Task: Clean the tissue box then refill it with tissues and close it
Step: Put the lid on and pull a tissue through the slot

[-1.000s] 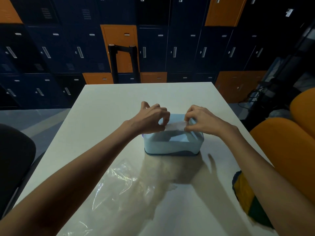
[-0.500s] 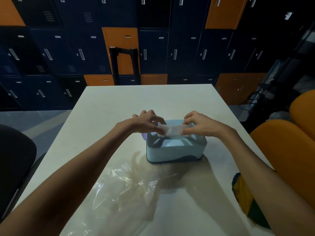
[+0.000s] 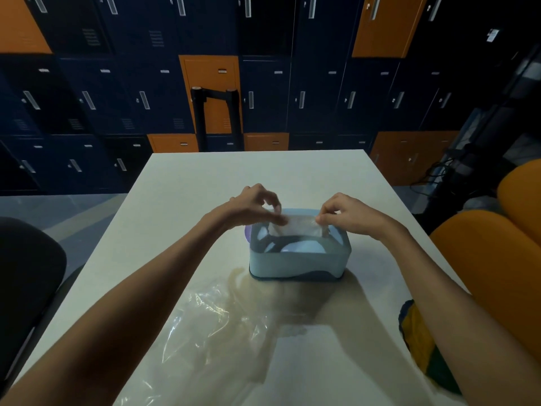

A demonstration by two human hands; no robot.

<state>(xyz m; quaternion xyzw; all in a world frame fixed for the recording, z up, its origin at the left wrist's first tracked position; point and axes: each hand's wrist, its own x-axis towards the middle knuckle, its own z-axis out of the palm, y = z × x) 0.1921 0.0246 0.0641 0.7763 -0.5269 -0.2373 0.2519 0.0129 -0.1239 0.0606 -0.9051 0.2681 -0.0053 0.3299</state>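
We saw a pale blue rectangular plastic tissue box with a darker blue base. It stood upright near the middle of the white table, long side towards us. A thin white tissue sheet was stretched taut just above its top.

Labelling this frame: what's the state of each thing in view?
tissue box: upright on the table, sheet sticking out of its top.
tissue sheet: stretched between both hands.
left hand: pinches the sheet's left end.
right hand: pinches its right end.
plastic bag: crumpled, lying near the box.
multicoloured cloth: lying at the table's right edge.
lockers: doors shut.
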